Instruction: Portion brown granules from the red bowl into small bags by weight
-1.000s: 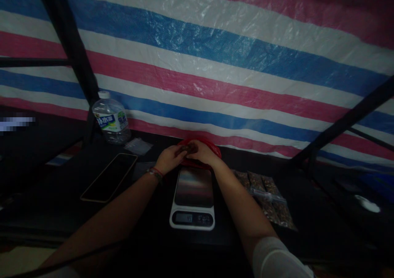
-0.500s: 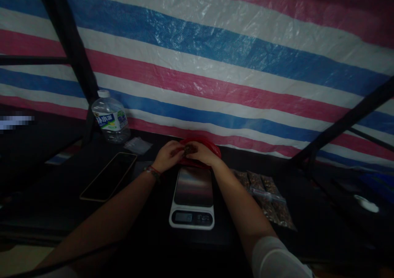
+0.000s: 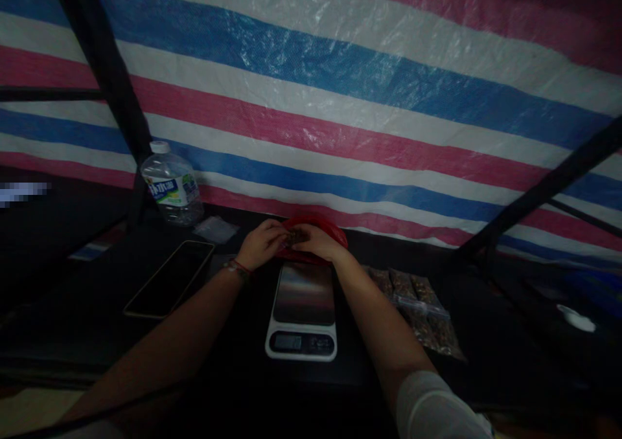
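A small packet (image 3: 294,236) of brownish bits sits pinched between the left hand (image 3: 260,245) and right hand (image 3: 318,243), over the red bowl (image 3: 335,232) at the scale's (image 3: 302,313) twelve o'clock; sealing seems underway, needing steady fingertip pressure.

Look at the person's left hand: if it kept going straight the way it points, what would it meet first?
The left hand points rightward at the right hand, so it would first meet the small brown packet held between them, above the red bowl. Depth is unclear.
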The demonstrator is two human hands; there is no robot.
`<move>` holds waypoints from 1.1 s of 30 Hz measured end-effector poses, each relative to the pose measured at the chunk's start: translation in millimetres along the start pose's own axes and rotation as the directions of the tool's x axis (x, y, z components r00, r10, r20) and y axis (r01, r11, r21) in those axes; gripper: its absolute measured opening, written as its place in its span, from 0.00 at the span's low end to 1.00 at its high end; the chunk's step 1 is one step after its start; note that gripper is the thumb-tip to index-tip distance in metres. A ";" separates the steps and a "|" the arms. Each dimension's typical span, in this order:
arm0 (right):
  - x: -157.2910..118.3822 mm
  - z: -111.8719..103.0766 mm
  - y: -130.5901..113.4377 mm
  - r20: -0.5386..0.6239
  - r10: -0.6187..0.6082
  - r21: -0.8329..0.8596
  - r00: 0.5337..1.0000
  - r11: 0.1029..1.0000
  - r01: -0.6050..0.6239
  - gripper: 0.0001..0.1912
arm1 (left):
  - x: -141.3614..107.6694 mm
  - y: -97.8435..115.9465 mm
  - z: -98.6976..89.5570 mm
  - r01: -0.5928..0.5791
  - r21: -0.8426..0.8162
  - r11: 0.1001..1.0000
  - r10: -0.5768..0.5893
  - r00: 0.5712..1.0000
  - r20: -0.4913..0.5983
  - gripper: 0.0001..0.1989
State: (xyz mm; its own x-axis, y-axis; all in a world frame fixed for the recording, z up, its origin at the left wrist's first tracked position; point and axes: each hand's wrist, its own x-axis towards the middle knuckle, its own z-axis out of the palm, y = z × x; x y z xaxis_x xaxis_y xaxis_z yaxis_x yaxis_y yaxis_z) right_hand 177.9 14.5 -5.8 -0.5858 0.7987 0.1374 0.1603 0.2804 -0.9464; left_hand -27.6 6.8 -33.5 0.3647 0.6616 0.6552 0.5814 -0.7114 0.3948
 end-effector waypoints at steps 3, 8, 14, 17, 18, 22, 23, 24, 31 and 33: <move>0.4 -0.7 5.4 -0.002 0.002 0.001 1.000 1.000 -0.002 0.24 | 1.0 -2.5 -5.1 -0.050 0.115 0.992 0.042 0.997 0.072 0.13; -0.5 -0.6 6.4 0.011 0.015 0.003 1.000 1.000 -0.015 0.25 | 3.2 -5.1 -7.2 -0.101 0.036 0.994 0.095 0.984 0.149 0.12; -0.8 0.1 2.1 -0.020 0.036 0.043 0.999 0.998 -0.036 0.24 | 3.1 -1.4 -1.0 -0.079 -0.149 0.986 0.091 0.993 0.078 0.12; -0.9 0.8 0.8 -0.032 0.034 0.113 0.999 0.993 -0.030 0.23 | 2.8 3.3 1.2 -0.048 -0.195 0.980 0.056 0.998 0.036 0.12; -0.9 1.0 0.4 -0.036 0.033 0.130 0.999 0.991 -0.028 0.23 | 2.6 4.5 1.7 -0.038 -0.201 0.979 0.044 0.999 0.024 0.12; -1.2 1.6 -1.5 -0.039 0.020 0.148 0.999 0.989 -0.014 0.22 | 1.6 6.4 2.7 -0.023 -0.222 0.975 0.024 1.000 -0.001 0.13; -1.3 1.6 -1.8 -0.035 0.015 0.148 0.999 0.989 -0.010 0.21 | 1.3 6.3 2.7 -0.018 -0.227 0.974 0.018 1.000 0.000 0.14; -1.4 1.5 -1.9 -0.030 0.010 0.149 1.000 0.989 -0.006 0.22 | 1.1 6.1 2.7 -0.007 -0.229 0.973 0.007 1.000 -0.002 0.14; 0.1 -0.5 3.9 -0.019 0.003 0.134 1.000 0.991 0.000 0.23 | 1.9 6.9 0.7 0.001 -0.212 0.977 -0.003 1.000 -0.010 0.11; 0.1 -0.7 3.9 -0.018 0.003 0.149 1.000 0.989 -0.001 0.23 | 2.2 7.3 -0.2 -0.015 -0.209 0.978 0.014 1.000 -0.008 0.10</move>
State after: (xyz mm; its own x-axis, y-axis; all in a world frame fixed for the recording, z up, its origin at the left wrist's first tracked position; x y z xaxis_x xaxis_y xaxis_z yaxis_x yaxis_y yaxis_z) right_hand 179.0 16.0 -9.3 -0.5705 0.8094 0.1395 0.0408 0.1976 -0.9794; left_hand -22.7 3.0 -29.0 0.3666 0.6500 0.6657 0.4107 -0.7550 0.5111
